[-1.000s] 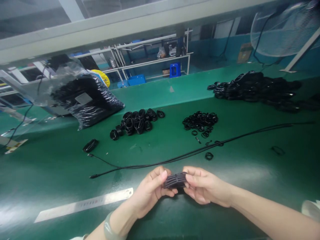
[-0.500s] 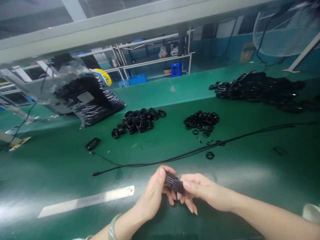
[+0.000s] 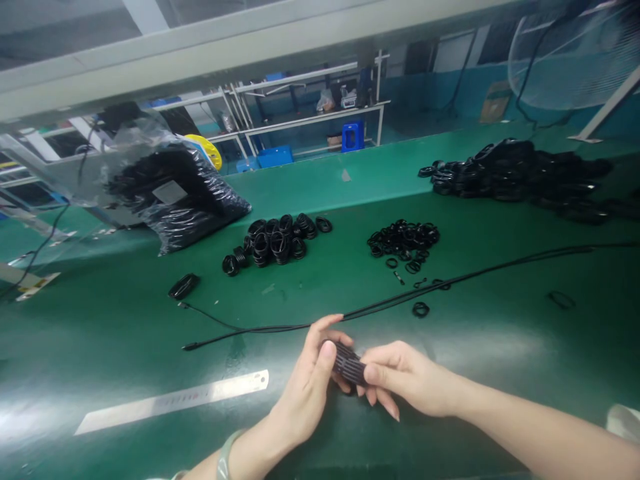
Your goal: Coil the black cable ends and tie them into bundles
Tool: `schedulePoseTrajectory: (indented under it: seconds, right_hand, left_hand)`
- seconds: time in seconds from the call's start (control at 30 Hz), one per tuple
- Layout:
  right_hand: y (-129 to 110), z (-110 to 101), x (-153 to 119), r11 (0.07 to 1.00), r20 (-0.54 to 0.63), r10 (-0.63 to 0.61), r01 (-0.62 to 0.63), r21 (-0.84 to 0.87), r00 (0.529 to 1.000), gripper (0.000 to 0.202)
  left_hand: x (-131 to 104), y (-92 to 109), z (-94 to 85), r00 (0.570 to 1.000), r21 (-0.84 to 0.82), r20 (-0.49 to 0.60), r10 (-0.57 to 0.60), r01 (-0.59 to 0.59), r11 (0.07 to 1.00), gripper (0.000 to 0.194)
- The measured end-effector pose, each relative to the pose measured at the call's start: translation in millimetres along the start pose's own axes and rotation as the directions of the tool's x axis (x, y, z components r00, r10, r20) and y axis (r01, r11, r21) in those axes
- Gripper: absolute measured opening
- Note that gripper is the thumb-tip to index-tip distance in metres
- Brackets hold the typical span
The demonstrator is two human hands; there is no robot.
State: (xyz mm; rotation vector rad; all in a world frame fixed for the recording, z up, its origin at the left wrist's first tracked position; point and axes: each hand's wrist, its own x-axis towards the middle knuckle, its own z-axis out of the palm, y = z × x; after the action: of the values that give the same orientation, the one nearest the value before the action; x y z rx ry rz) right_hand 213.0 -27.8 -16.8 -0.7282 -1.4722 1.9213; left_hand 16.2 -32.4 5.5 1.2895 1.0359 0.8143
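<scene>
A compact coil of black cable (image 3: 349, 364) is held between my two hands, low in the middle of the view. My left hand (image 3: 311, 387) grips its left end, thumb on top and index finger lifted off it. My right hand (image 3: 403, 375) pinches the other end between thumb and index finger, with the remaining fingers below. The coil's underside is hidden by the fingers. Just beyond the hands, long black cables (image 3: 280, 329) run across the green table, with a connector at their left end.
A steel ruler (image 3: 175, 401) lies at the left. Farther back are coiled cables (image 3: 273, 239), a heap of small black rings (image 3: 403, 241), a bigger black pile (image 3: 515, 172) and a plastic bag of black items (image 3: 183, 193). One coil (image 3: 184, 287) lies apart.
My left index finger has lifted and stretched out above the coil. Both hands stay in nearly the same place, still holding it.
</scene>
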Motion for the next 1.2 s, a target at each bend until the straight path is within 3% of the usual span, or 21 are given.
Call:
schedulePoseTrajectory:
  seconds: [0.13, 0.33, 0.5, 0.6, 0.67, 0.73, 0.8, 0.93, 1.0, 1.07, 1.2]
  right_hand:
    - [-2, -3, -2, 0.991, -0.097, -0.011, -0.002, -0.132, 0.995, 0.052]
    - [-12, -9, -6, 0.996, -0.079, -0.067, 0.071, 0.049, 0.995, 0.036]
    - [-10, -4, -8, 0.949, -0.190, -0.209, 0.152, -0.278, 0.959, 0.023]
    - [1, -6, -5, 0.760, -0.236, -0.442, 0.222, -0.610, 0.865, 0.024]
    - [7, -9, -3, 0.515, -0.171, -0.623, 0.237, -0.824, 0.763, 0.027]
    - [9, -11, -1, 0.288, -0.062, -0.719, 0.216, -0.933, 0.692, 0.030]
    - [8, -11, 0, 0.152, 0.015, -0.743, 0.191, -0.970, 0.669, 0.034]
    - [3, -6, 0, 0.036, 0.076, -0.765, 0.160, -0.986, 0.639, 0.035]
    - [2, -4, 1, 0.008, 0.087, -0.774, 0.146, -0.989, 0.628, 0.034]
    - [2, -3, 1, 0.036, 0.063, -0.770, 0.141, -0.989, 0.635, 0.035]
    - [2, -4, 3, 0.293, -0.085, -0.725, 0.195, -0.936, 0.683, 0.031]
  left_hand:
    - [2, 5, -2.2, 0.998, 0.092, 0.058, 0.008, -0.013, 0.996, 0.040]
    - [6, 12, -6.4, 0.990, -0.113, 0.122, -0.070, 0.084, 0.990, 0.038]
    - [3, 12, -5.5, 0.970, -0.201, 0.232, -0.067, 0.115, 0.973, 0.038]
    - [0, 5, -1.8, 0.952, -0.221, 0.288, -0.103, 0.171, 0.960, 0.051]
    - [-2, 0, 1.6, 0.947, -0.199, 0.283, -0.151, 0.212, 0.957, 0.069]
    - [-3, -2, 5.4, 0.946, -0.165, 0.263, -0.191, 0.239, 0.957, 0.076]
    - [-3, -3, 9.0, 0.947, -0.134, 0.237, -0.216, 0.252, 0.958, 0.076]
    - [-1, -2, 13.4, 0.953, -0.099, 0.179, -0.246, 0.266, 0.959, 0.075]
    - [0, -3, 13.5, 0.951, -0.101, 0.190, -0.243, 0.265, 0.959, 0.071]
    - [1, -3, 12.1, 0.949, -0.124, 0.224, -0.223, 0.255, 0.959, 0.067]
    - [3, 0, 7.6, 0.948, -0.159, 0.263, -0.178, 0.225, 0.961, 0.059]
